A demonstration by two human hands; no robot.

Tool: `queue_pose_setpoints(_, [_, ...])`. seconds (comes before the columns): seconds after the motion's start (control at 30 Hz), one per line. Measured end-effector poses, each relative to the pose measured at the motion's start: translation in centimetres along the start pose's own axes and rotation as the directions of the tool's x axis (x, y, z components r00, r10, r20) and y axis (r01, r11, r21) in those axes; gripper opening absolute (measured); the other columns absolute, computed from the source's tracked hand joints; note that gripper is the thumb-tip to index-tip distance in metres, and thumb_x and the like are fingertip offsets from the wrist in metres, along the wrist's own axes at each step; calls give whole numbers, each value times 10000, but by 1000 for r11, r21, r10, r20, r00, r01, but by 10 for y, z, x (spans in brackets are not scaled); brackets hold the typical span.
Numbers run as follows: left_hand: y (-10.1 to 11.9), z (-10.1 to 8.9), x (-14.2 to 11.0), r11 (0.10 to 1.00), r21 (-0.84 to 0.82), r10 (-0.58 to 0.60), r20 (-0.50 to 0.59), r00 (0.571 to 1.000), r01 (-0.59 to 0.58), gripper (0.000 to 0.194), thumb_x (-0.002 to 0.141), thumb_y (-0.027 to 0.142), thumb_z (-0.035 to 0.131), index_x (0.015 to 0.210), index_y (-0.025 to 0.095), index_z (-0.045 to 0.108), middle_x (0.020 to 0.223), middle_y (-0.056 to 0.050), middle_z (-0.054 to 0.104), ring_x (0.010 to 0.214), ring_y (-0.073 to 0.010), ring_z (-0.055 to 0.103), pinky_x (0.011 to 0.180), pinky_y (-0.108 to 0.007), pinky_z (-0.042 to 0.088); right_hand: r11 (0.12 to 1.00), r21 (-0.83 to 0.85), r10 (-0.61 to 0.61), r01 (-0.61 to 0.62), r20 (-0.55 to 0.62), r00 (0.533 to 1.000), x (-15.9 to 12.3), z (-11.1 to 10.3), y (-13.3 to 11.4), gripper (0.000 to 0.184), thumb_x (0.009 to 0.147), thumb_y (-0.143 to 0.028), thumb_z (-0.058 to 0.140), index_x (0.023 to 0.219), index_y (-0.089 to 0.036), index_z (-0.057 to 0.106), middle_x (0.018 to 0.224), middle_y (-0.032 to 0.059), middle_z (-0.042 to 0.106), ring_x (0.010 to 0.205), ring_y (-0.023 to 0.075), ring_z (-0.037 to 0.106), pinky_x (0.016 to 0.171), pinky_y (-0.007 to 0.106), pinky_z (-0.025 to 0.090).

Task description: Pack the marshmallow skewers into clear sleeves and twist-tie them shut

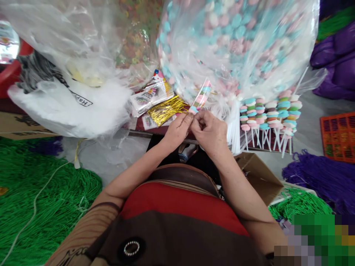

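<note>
Two bare hands are brought together over the front edge of the dark-red surface (138, 125), and between them a slim, clear-wrapped column of round pink and blue sweets (203, 95) is held on a slant, its upper end leaning away from the body. By the left hand (179, 129), the lower end of the column appears to be gripped, thumb and forefinger pressed together with no gap seen; the fingers of the right hand (212, 129) are curled in tightly and seem closed on the same end, though whether film, stick or a tie is pinched there cannot be told. For this work at the neck of the wrapper, the film is best gathered flat and drawn snug just below the lowest sweet, with the column steadied lightly so that nothing soft is squashed. Relative to the fingers, the sweets are set just beyond the tips, the bottom one almost touching them and the rest clear of the grip. Nearby, to the left of the column, a bundle of shiny gold metallic strips (165, 111) is laid beside a stack of printed plastic packets (149, 98).
</note>
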State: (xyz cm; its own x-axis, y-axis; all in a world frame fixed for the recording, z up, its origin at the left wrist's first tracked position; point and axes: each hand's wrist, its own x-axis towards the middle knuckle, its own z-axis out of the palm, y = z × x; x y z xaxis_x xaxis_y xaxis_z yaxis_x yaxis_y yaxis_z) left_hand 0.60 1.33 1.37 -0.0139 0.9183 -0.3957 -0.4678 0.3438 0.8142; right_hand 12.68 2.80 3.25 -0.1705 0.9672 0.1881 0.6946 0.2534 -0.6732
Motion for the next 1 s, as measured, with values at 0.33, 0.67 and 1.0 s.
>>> queue_pose_setpoints(0.33, [12, -4, -9, 961, -147, -181, 308, 934, 235, 404, 1007, 383, 564, 666, 168, 534, 420, 114, 240, 320, -26, 165, 354, -142, 182, 735, 647, 116, -204, 177, 977, -4, -8, 14, 291, 836, -458, 761, 721, -222, 634, 663, -27, 675, 591, 124, 597, 619, 292, 535])
queue_pose_setpoints(0.67, [11, -7, -20, 855, -57, -389, 586, 711, 515, 507, 1019, 375, 494, 557, 168, 525, 364, 86, 222, 264, -48, 170, 326, -172, 201, 598, 733, -40, -325, 432, 901, -5, -19, 31, 369, 708, -592, 856, 813, -253, 756, 917, 39, 774, 924, 223, 729, 845, 410, 617])
queue_pose_setpoints(1.0, [10, 22, -12, 958, -227, -149, 118, 982, 173, 513, 975, 550, 598, 650, 175, 467, 425, 115, 298, 315, -13, 220, 340, -138, 193, 814, 580, 163, -34, -172, 971, -3, 26, 28, 180, 883, -422, 712, 817, -263, 766, 895, 29, 772, 919, 205, 718, 940, 426, 579])
